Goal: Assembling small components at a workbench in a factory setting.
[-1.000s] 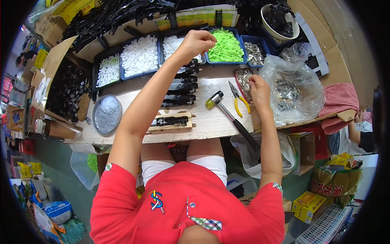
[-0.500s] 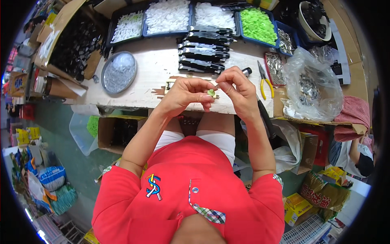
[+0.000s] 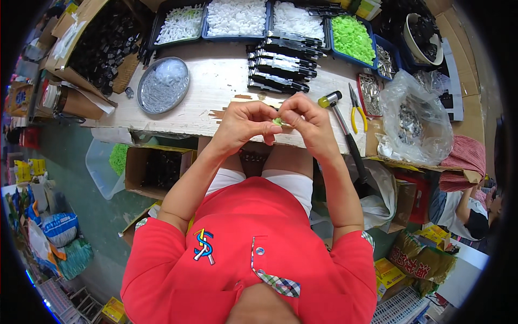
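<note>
Over the bench's front edge, my left hand [image 3: 244, 124] pinches a small light-green plastic piece [image 3: 278, 122] between thumb and fingers. My right hand [image 3: 307, 122] meets it from the other side, its thumb and fingertips pressed together at the piece. Whatever the right fingertips hold is too small and too covered to make out. Just beyond both hands lies a stack of black strip-like parts [image 3: 280, 74]. Close to the right hand rests a hammer [image 3: 353, 146] with a black grip, its handle jutting over the edge. Pliers [image 3: 357, 116] with yellow handles lie farther right.
Trays of white pieces [image 3: 236, 19] and green pieces [image 3: 352, 40] line the back. A round dish [image 3: 163, 86] of clear parts sits left. On the right are a red tin [image 3: 370, 94] of metal pins and a plastic bag [image 3: 413, 119] of metal parts. A cardboard box [image 3: 159, 170] stands below.
My right hand has come in closer to my left, and its fingertips now touch the green piece. The view has shifted slightly, showing more of the hammer.
</note>
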Available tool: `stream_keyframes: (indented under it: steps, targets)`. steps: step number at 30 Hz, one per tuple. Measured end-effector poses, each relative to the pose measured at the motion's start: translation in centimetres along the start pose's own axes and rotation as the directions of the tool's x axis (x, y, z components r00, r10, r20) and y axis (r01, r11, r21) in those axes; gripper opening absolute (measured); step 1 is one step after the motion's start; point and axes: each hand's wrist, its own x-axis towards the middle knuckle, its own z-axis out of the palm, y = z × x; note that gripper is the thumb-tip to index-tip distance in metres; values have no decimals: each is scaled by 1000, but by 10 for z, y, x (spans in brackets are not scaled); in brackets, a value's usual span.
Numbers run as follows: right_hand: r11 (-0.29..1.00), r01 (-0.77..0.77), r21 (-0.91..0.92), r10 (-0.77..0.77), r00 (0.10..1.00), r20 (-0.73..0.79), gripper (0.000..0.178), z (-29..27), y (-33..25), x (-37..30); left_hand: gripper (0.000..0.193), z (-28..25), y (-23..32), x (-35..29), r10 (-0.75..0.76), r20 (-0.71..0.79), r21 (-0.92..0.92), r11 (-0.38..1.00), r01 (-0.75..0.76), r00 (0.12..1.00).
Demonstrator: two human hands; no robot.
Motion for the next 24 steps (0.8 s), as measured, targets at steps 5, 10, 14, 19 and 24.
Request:
stream_keyframes:
  steps: [5, 10, 14, 19, 24]
  targets:
    - [988, -70, 141, 75, 997, -32, 7, 14, 8, 2, 16, -7, -6, -3, 43, -43, -30, 999, -44, 998]
    - [973, -16, 230, 37, 995, -89, 9, 30, 6, 2, 15, -13, -7, -9, -32, -75, -210, 978, 16, 997]
    - [996, 78, 46, -70, 985, -157, 11, 36, 15, 2, 14, -18, -15, -10, 1, -118, -275, 961, -34, 993]
    - [941, 179, -287, -245, 946, -213, 14, 34, 12, -1, 13, -16, -18, -10, 48, -182, -248, 964, -93, 982]
    - [605, 396, -691, -565, 825, -23, 12, 33, 12, 2, 14, -11, -21, -7, 212, -226, -43, 973, -227, 951]
